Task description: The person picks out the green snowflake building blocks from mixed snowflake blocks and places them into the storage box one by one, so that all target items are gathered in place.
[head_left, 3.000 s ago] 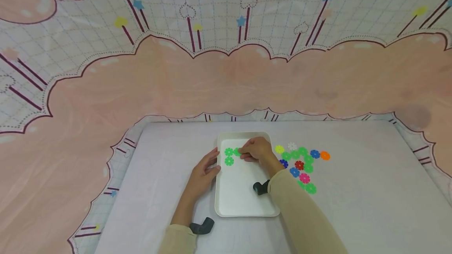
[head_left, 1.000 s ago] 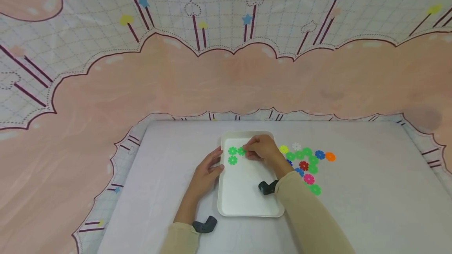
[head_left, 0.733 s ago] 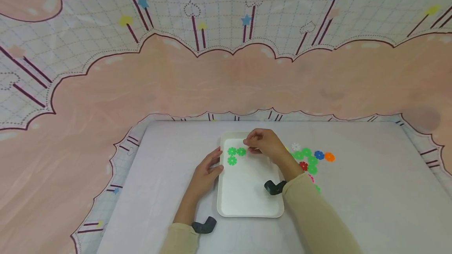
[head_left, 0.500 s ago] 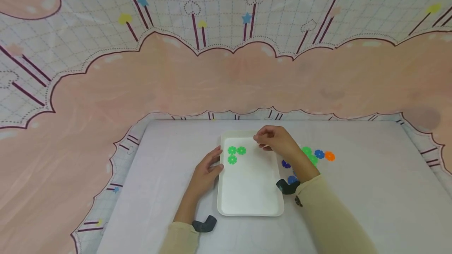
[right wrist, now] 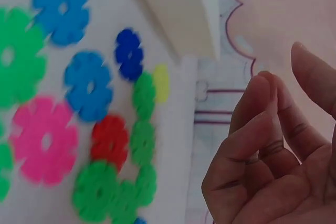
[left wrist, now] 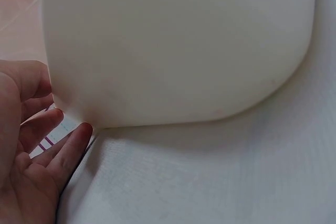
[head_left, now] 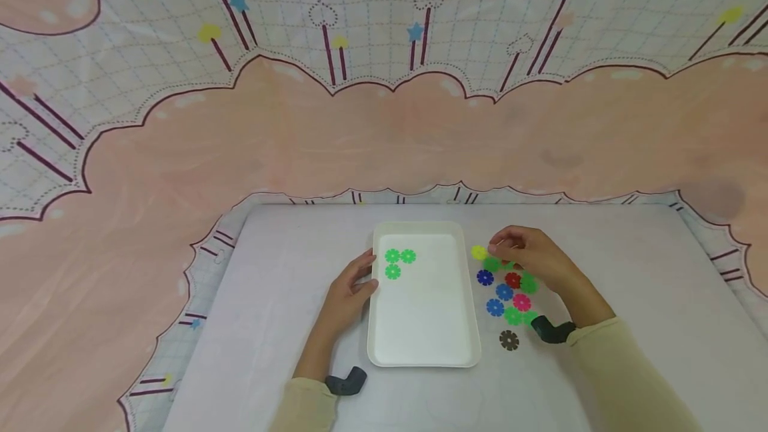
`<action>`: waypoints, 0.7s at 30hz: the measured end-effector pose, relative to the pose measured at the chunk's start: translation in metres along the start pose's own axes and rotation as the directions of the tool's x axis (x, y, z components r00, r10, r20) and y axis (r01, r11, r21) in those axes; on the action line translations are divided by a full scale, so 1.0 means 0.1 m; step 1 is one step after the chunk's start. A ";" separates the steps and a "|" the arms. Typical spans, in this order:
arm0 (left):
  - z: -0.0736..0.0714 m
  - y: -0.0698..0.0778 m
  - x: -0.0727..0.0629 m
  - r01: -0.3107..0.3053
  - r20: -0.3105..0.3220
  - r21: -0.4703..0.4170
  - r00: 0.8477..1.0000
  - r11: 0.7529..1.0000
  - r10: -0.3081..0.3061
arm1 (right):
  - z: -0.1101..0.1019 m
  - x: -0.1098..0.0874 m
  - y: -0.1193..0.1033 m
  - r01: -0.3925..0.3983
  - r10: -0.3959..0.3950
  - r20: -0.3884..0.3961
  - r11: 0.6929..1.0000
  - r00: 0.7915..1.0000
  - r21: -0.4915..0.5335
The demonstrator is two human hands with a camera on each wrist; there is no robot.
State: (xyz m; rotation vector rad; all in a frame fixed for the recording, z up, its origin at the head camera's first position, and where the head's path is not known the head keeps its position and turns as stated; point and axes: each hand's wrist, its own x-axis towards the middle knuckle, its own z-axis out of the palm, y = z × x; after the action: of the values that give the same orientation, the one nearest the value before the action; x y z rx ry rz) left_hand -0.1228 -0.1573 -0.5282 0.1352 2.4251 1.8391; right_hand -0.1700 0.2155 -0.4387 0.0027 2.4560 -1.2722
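White worktop (head_left: 288, 265), loose discs (head_left: 508, 293) mostly just nearside of my right hand (head_left: 534, 255), its fingers kinda loosely curled, nothing in them; my left hand (head_left: 349, 289) touches the tray (head_left: 426, 319).

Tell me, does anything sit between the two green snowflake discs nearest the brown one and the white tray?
Yes: a blue snowflake disc lies between the green snowflake discs and the white tray, whose raised rim is a second obstacle. Lifting over would probably clear both.
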 end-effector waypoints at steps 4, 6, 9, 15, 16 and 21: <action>0.00 -0.01 0.00 -0.002 -0.010 -0.009 1.000 1.000 0.001 | -0.08 -0.05 0.15 -0.016 0.015 -0.003 0.998 1.000 -0.053; 0.01 -0.02 0.00 0.004 -0.016 -0.008 1.000 1.000 -0.004 | -0.11 -0.07 0.25 -0.017 0.017 0.005 0.998 1.000 -0.063; 0.01 -0.01 -0.01 0.008 -0.015 -0.008 1.000 1.000 -0.008 | -0.15 -0.11 0.38 -0.023 0.025 0.019 0.998 1.000 -0.066; 0.00 -0.02 0.00 -0.003 0.003 -0.007 1.000 1.000 0.003 | -0.20 -0.17 0.58 -0.040 0.042 0.011 0.992 0.999 -0.121; 0.00 -0.03 0.00 -0.006 0.004 -0.007 1.000 1.000 0.006 | -0.20 -0.17 0.61 -0.040 0.041 0.004 0.990 0.999 -0.133; 0.00 -0.04 0.00 -0.006 0.005 -0.013 1.000 1.000 0.006 | -0.24 -0.21 0.76 -0.023 0.020 -0.017 0.983 1.000 -0.182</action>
State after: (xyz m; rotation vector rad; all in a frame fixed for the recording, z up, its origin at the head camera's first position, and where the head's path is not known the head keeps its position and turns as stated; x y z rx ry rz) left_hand -0.1230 -0.1584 -0.5319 0.1457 2.4123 1.8542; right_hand -0.1457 0.2829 -0.4789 -0.0096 2.5690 -1.0372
